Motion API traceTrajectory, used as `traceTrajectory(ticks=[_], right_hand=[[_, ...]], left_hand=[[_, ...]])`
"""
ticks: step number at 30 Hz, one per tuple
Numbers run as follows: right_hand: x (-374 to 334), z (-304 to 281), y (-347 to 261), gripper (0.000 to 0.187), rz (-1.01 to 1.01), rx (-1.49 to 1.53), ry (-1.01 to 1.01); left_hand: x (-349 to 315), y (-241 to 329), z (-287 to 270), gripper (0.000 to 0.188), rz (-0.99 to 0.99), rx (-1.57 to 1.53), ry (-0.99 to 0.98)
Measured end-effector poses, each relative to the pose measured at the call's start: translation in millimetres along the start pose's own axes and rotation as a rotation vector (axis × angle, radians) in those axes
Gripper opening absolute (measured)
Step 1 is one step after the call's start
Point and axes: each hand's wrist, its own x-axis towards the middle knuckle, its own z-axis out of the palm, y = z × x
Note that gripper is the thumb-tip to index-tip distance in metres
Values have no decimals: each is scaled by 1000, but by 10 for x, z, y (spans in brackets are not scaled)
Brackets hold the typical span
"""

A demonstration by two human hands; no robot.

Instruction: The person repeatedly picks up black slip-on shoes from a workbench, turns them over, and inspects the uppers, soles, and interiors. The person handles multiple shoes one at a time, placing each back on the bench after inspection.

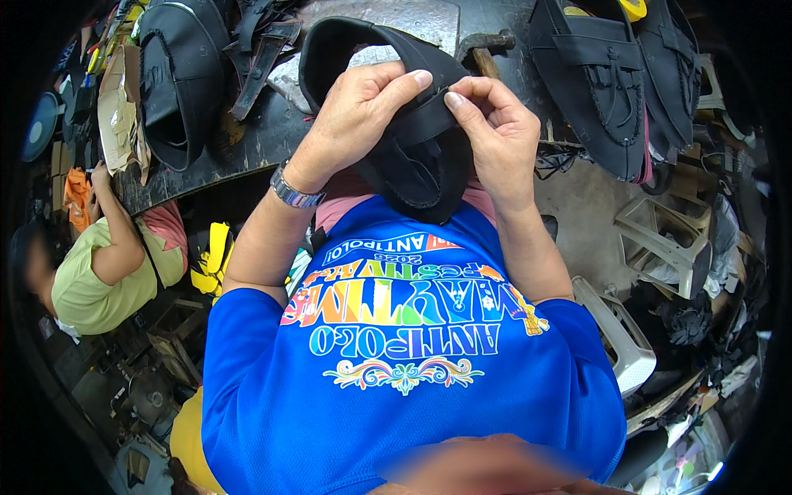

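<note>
Left hand [355, 115] and right hand [499, 136] grip, between thumbs and fingers, a strap on the shoe upper at twelve o'clock. Around them: a dark workbench [268, 136], the black shoe upper [417, 124], a black loafer [598, 82] at two o'clock, a hammer [488, 41] at one.

Left hand [361, 109] curls inward, right hand [499, 132] pinching just beside it.

A dark, scuffed surface [268, 136] spans the far side; pale plastic stools [634, 371] at right, beside grey floor [582, 202]
</note>
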Motion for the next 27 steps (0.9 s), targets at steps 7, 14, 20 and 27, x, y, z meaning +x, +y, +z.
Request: traceTrajectory(ticks=[7, 14, 20, 27], right_hand=[[14, 8, 6, 7, -44, -64, 3], [43, -7, -76, 9, -68, -224, -89], [37, 34, -124, 8, -136, -304, -93], [20, 57, -102, 9, -137, -273, -79]], left_hand=[[10, -21, -33, 35, -45, 11, -21], [-34, -10, -11, 29, 134, 178, -7], [-98, -25, -28, 32, 62, 57, 42], [-99, -38, -63, 32, 46, 57, 17]])
